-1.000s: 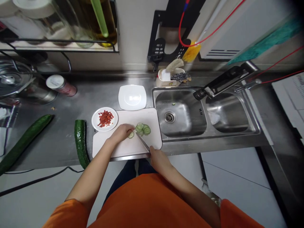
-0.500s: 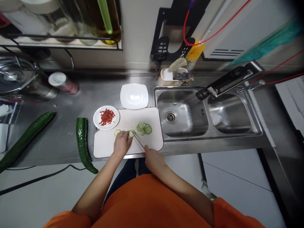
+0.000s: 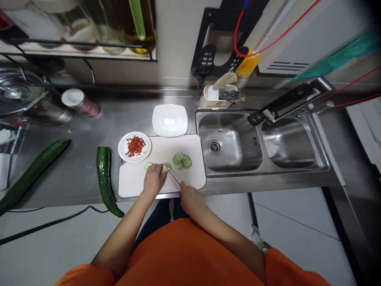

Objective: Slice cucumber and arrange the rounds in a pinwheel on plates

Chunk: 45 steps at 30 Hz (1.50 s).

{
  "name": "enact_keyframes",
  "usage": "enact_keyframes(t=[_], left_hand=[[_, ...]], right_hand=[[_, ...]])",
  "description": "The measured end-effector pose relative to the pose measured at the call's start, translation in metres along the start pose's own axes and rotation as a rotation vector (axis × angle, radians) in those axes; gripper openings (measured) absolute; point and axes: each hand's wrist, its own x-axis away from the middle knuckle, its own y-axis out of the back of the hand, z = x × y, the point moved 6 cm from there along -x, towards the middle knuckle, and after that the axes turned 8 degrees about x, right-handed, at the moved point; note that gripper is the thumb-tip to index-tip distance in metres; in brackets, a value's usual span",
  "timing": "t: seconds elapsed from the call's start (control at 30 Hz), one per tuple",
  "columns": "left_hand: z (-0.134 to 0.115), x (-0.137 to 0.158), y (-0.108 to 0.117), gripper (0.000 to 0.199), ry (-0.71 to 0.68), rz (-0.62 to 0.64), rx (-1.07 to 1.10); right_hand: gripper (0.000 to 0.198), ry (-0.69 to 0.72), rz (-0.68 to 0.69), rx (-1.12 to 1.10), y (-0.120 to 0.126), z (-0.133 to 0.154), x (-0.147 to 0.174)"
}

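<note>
On the white cutting board [image 3: 133, 184], my left hand [image 3: 153, 180] is closed with bent fingers on a cucumber piece mostly hidden beneath them. A pale round of cucumber [image 3: 148, 165] shows left of the fingers. To the right of the fingertips is a cucumber slice [image 3: 166, 167], with the blade of a knife [image 3: 174, 176] against it. My right hand [image 3: 190, 198] is wrapped round the knife's handle, which the fingers hide. Several thin green-edged cucumber slices [image 3: 182, 160] lie overlapping in a pile on the board's right side.
A plate of chopped red bits [image 3: 135, 147] rests on the board's upper left corner; a white plate [image 3: 169, 120] sits behind the board. A cut cucumber [image 3: 104, 174] overhangs the counter edge, with a longer cucumber [image 3: 35, 172] farther left. The double sink [image 3: 232, 139] adjoins on the right.
The whole view has shifted very slightly. Both hands, the knife and the cucumber slices keep almost the same places on the board.
</note>
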Motion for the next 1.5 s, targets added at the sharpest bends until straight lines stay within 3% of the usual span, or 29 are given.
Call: enact_keyframes(t=[0.4,0.77,1.07,1.37,1.5], left_hand=[[0.002,-0.004,0.0,0.031,0.044,0.001,0.029],[-0.001,-0.012,0.009,0.011,0.197,0.007,0.18],[0.052,0.011,0.047,0.019,0.47,-0.233,0.276],[0.061,0.013,0.052,0.019,0.41,-0.275,0.167],[0.052,0.012,0.055,0.024,0.318,-0.3,0.052]], right_hand=[[0.038,-0.02,0.0,-0.058,-0.011,0.002,-0.005],[0.041,-0.043,0.1,-0.067,-0.013,-0.025,0.02],[0.044,-0.075,0.082,-0.04,-0.006,-0.039,0.021],[0.039,-0.079,0.087,-0.037,-0.005,-0.039,0.019],[0.041,-0.063,0.093,-0.032,-0.005,-0.039,0.02]])
